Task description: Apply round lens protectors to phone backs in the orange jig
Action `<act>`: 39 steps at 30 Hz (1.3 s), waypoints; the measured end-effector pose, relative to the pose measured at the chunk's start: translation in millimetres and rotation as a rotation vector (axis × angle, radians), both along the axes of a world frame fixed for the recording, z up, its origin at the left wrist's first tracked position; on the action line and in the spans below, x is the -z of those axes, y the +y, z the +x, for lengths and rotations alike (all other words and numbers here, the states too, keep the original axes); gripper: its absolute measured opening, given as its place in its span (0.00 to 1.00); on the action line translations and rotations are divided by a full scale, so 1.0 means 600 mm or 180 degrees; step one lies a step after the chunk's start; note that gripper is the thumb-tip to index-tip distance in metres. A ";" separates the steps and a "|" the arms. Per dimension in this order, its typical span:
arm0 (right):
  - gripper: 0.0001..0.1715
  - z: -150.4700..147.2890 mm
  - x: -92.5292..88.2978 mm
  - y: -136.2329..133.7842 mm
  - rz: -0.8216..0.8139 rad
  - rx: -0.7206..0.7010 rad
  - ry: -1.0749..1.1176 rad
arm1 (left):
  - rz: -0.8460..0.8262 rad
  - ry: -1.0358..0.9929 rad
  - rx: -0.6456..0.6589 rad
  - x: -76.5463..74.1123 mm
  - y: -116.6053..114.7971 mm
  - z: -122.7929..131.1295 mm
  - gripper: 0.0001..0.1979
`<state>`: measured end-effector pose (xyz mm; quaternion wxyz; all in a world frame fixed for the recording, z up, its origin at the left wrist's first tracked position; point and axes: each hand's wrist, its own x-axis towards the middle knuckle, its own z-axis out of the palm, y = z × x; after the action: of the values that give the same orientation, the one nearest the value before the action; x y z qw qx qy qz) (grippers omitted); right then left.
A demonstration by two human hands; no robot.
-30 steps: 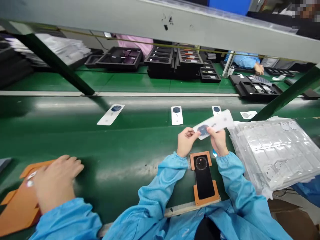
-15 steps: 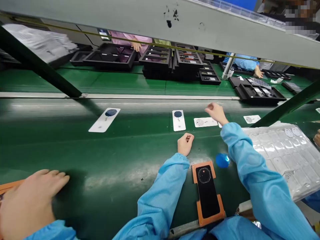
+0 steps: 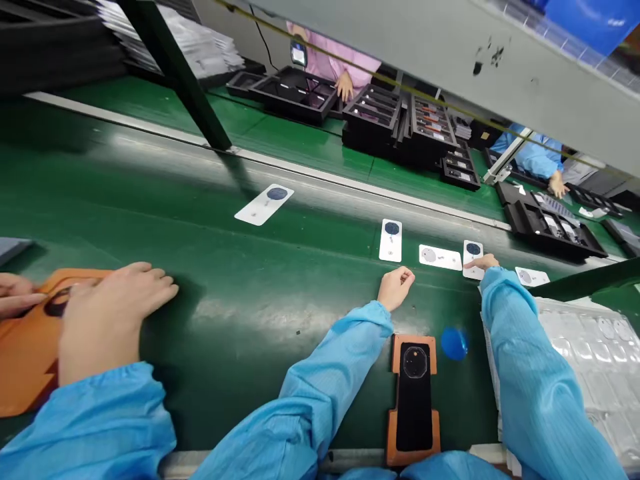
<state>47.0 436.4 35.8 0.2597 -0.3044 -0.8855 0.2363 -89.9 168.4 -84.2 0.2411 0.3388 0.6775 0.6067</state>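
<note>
My right hand [image 3: 483, 263] reaches across the green work surface [image 3: 240, 340], index finger stretched onto the lower part of a white card [image 3: 473, 250] with a round dark sticker. Its other fingers are partly hidden. Closed with curled fingers, my left hand [image 3: 397, 287] hovers near another upright white card [image 3: 390, 250]; whatever is in it, if anything, is hidden. Between these two lies a sideways white card [image 3: 440, 257]. Close to my body, a black phone back panel [image 3: 414, 407] with a round camera area rests in an orange fixture [image 3: 396, 440]. Beside it is a blue round film [image 3: 454, 343].
At left, a co-worker's hand [image 3: 125, 303] is at an orange fixture [image 3: 25, 373]. A clear blister tray [image 3: 590, 360] stands at right. Further white cards [image 3: 265, 205] lie along the back. Black trays [image 3: 370, 133] fill the far bench, below a grey overhead beam [image 3: 425, 53].
My right hand has come down from above the cards, its finger now on one. My left hand stays closed. The view has turned left and tilted; the co-worker's orange fixture shows more.
</note>
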 end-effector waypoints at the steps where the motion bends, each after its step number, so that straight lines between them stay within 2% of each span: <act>1: 0.19 0.000 -0.009 0.000 0.0060 -0.0014 -0.0141 | 0.0011 0.0034 -0.0007 0.000 0.001 0.000 0.07; 5: 0.18 -0.007 -0.070 -0.008 0.0483 -0.0145 -0.0623 | 0.0087 0.0254 -0.0104 -0.009 -0.001 -0.004 0.07; 7: 0.18 -0.009 -0.104 -0.030 0.0767 -0.0276 -0.0815 | 0.0154 0.0417 -0.0248 -0.021 -0.007 -0.005 0.06; 8: 0.16 -0.007 -0.117 -0.050 0.0918 -0.0349 -0.0913 | 0.0205 0.0504 -0.0359 -0.029 -0.011 -0.003 0.08; 10: 0.09 0.007 -0.132 -0.105 0.1222 -0.0539 -0.1107 | 0.0344 0.0816 -0.0612 -0.050 -0.024 0.005 0.21; 12: 0.03 0.032 -0.130 -0.180 0.1503 -0.0829 -0.1291 | 0.0479 0.1391 -0.0707 -0.072 -0.040 0.023 0.33; 13: 0.04 0.048 -0.124 -0.221 0.1627 -0.1009 -0.1369 | 0.0513 0.1725 -0.0577 -0.082 -0.050 0.036 0.35; 14: 0.05 0.064 -0.116 -0.263 0.1733 -0.1200 -0.1430 | 0.0512 0.2026 -0.0324 -0.090 -0.060 0.050 0.33; 17: 0.07 0.118 -0.103 -0.374 0.2205 -0.1747 -0.1380 | 0.0353 0.2438 0.0542 -0.099 -0.103 0.091 0.11; 18: 0.07 0.137 -0.104 -0.401 0.2481 -0.1875 -0.1161 | 0.0297 0.2303 0.0641 -0.097 -0.123 0.102 0.07; 20: 0.10 0.180 -0.111 -0.436 0.2972 -0.1969 -0.0391 | 0.0216 0.1714 0.0400 -0.086 -0.171 0.113 0.08; 22: 0.10 0.224 -0.121 -0.445 0.3074 -0.1861 0.0489 | 0.0134 0.1026 -0.0093 -0.071 -0.228 0.109 0.12; 24: 0.05 0.267 -0.124 -0.436 0.2937 -0.1732 0.1006 | 0.0015 0.0626 -0.0581 -0.056 -0.286 0.093 0.15; 25: 0.05 0.288 -0.123 -0.428 0.2891 -0.1678 0.1127 | -0.0050 0.0532 -0.0749 -0.049 -0.312 0.083 0.17; 27: 0.10 0.325 -0.117 -0.408 0.2905 -0.1614 0.1237 | -0.0159 0.0312 -0.0985 -0.037 -0.353 0.063 0.18; 29: 0.15 0.357 -0.110 -0.389 0.2991 -0.1585 0.1291 | -0.0248 0.0140 -0.1114 -0.028 -0.376 0.048 0.18; 32: 0.25 0.399 -0.114 -0.374 0.3295 -0.1370 0.1440 | -0.0397 0.0027 -0.1214 -0.014 -0.382 0.040 0.19; 35: 0.34 0.447 -0.139 -0.376 0.3776 -0.0880 0.1687 | -0.0667 0.0115 -0.1200 -0.006 -0.371 0.046 0.19; 37: 0.36 0.483 -0.165 -0.373 0.3969 -0.0317 0.1748 | -0.0902 0.0265 -0.1115 -0.008 -0.359 0.044 0.19; 39: 0.34 0.522 -0.193 -0.355 0.3759 0.0668 0.1570 | -0.1139 0.0460 -0.0969 -0.018 -0.338 0.030 0.19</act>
<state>360.2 223.5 151.8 0.6008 -0.1321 -0.7463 -0.2541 -72.0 -34.6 -73.5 0.1539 0.2272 0.8329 0.4806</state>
